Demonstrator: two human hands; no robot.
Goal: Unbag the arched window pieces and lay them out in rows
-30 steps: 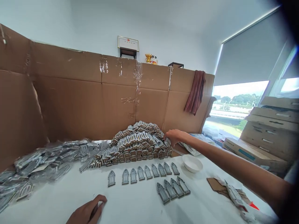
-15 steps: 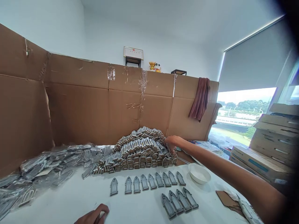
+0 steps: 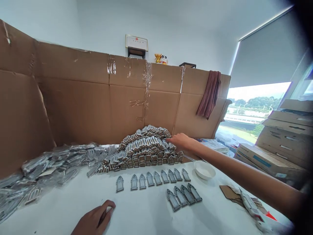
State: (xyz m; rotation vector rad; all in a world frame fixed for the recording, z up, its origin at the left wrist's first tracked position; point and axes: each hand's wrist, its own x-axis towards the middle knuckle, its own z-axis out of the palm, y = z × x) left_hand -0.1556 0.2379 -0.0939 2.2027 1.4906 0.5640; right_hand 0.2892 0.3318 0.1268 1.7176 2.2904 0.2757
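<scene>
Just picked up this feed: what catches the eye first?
A heap of stacked grey arch-shaped pieces sits in the middle before the cardboard wall, the right hand on its right side. In front, two rows of pieces lie flat on the table; the left hand rests at the near edge.

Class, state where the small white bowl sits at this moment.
The white bowl sits right of centre in the head view, on the table, just right of the row of arch-shaped pieces.

A cardboard wall (image 3: 80,98) spans the middle of the frame, with a red cloth (image 3: 209,94) draped over it at upper right. At lower right sit a white bowl (image 3: 204,169) and a glue gun (image 3: 251,207). Flat boxes (image 3: 276,143) are stacked at the right edge.
</scene>
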